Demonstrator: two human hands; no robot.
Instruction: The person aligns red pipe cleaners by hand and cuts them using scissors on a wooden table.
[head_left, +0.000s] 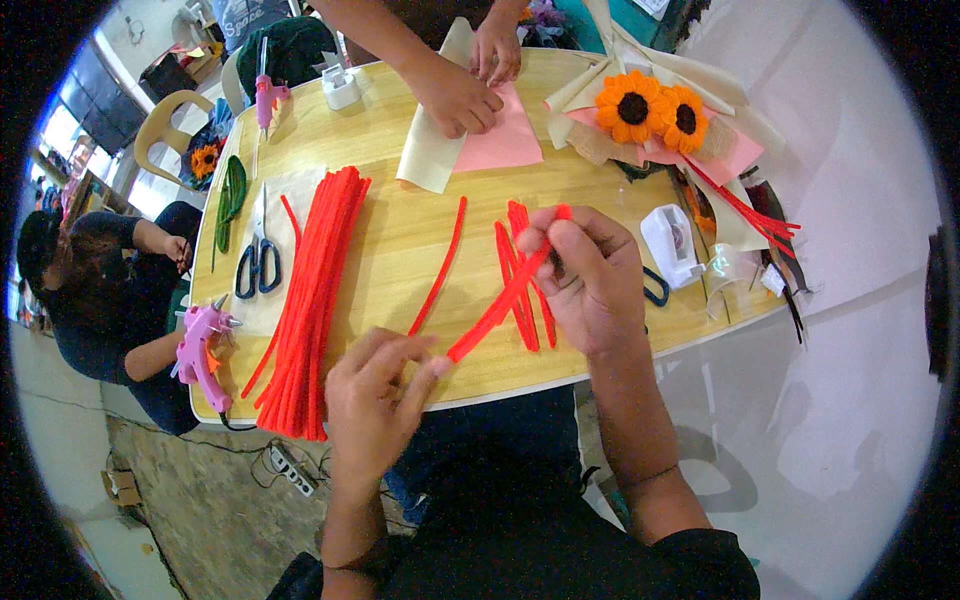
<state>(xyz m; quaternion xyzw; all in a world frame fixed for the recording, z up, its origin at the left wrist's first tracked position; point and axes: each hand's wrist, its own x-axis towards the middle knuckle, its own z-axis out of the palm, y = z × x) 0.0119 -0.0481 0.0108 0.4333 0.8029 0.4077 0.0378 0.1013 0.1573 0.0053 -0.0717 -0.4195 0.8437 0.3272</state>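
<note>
A red pipe cleaner (499, 304) stretches at a slant between my two hands, above the table's near edge. My right hand (592, 277) pinches its upper end between thumb and fingers. At the lower end, the thumb and fingertips of my left hand (386, 397) close on it. Behind it on the wood-grain table lie several folded red pipe cleaners (523, 322), partly hidden by my right hand. A single straight red pipe cleaner (444, 274) lies left of those. Farther left rests a thick bundle of red pipe cleaners (315, 300).
Scissors (259, 255) and a pink glue gun (201, 349) lie left; another glue gun (266, 101) stands farther back. A co-worker's hands (469, 90) press pink and cream sheets (499, 139). At right are a sunflower bouquet (634, 109) and a tape dispenser (671, 244). Another person (112, 300) sits left.
</note>
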